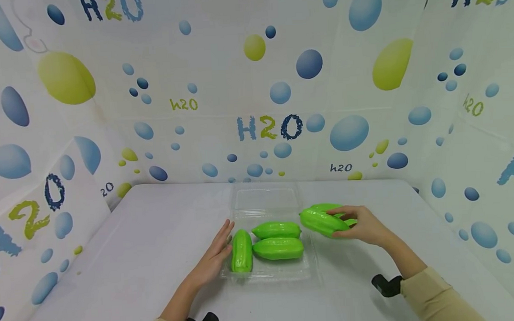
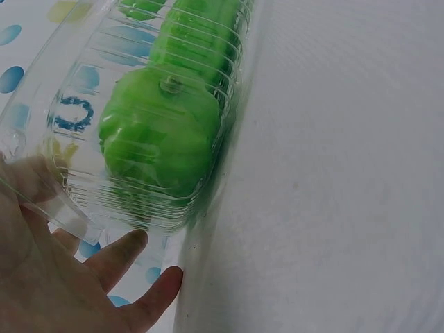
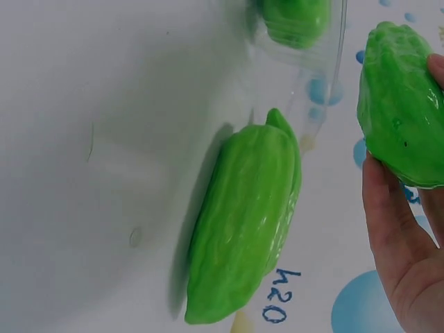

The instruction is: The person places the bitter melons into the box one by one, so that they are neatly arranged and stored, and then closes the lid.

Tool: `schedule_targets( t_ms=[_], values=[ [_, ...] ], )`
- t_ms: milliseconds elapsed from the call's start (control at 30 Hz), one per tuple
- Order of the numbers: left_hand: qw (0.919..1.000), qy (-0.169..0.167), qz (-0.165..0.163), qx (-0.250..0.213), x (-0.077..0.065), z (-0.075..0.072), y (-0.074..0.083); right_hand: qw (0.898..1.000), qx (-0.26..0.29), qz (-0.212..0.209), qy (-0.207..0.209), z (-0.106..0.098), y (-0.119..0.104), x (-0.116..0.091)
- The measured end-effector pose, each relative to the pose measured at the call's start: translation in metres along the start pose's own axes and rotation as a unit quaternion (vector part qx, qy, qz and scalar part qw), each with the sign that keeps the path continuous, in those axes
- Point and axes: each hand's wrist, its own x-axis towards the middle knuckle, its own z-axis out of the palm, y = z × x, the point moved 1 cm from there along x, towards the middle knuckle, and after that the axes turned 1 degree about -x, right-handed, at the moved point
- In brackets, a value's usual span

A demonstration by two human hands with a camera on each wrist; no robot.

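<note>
A clear plastic clamshell box [image 1: 283,273] lies with its lid raised towards the back. Inside it, one green bitter melon [image 1: 242,252] stands lengthwise at the left, and two more, a rear one [image 1: 277,230] and a front one [image 1: 279,248], lie crosswise beside it. My left hand [image 1: 211,258] rests at the box's left side, fingers extended along its rim [image 2: 73,225]. Between thumb and fingers, my right hand [image 1: 361,227] grips a ridged bitter melon [image 3: 402,104], held above the table just right of the box. Below it lies another bitter melon [image 3: 239,222], partly hiding one behind [image 3: 288,149].
The box's transparent lid [image 1: 265,198] lies back near the table's rear edge. A white table [image 1: 157,241] carries everything, with a printed H2O curtain [image 1: 218,71] around its back and sides. Black wrist mounts [image 1: 386,286] stick out near both sleeves.
</note>
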Motion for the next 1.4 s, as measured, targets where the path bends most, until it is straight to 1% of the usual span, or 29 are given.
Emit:
schedule_targets(
  t_ms=[233,333,500,767,900,1167,1400],
  values=[
    [1.0000,0.002,0.005,-0.008,0.000,0.000,0.001,1.000,0.014,-0.016,-0.011,0.005,-0.009,0.005],
    [1.0000,0.003,0.003,-0.003,0.000,0.000,0.001,0.999,0.021,-0.019,-0.017,0.009,-0.012,0.008],
    [1.0000,0.001,-0.005,0.005,0.000,0.000,-0.001,0.999,0.033,-0.019,-0.029,0.018,-0.017,0.011],
    [1.0000,0.002,-0.009,0.001,-0.003,-0.001,-0.002,0.996,0.068,-0.033,-0.049,0.033,-0.029,0.014],
    [1.0000,0.003,-0.006,0.005,-0.005,-0.001,-0.003,0.996,0.067,-0.033,-0.055,0.039,-0.034,0.015],
    [1.0000,0.002,0.002,0.006,-0.004,-0.001,-0.004,0.995,0.068,-0.043,-0.067,0.049,-0.036,0.022],
    [1.0000,0.002,-0.005,0.004,-0.004,-0.001,-0.003,0.992,0.068,-0.043,-0.099,0.060,-0.041,0.025]
  ],
)
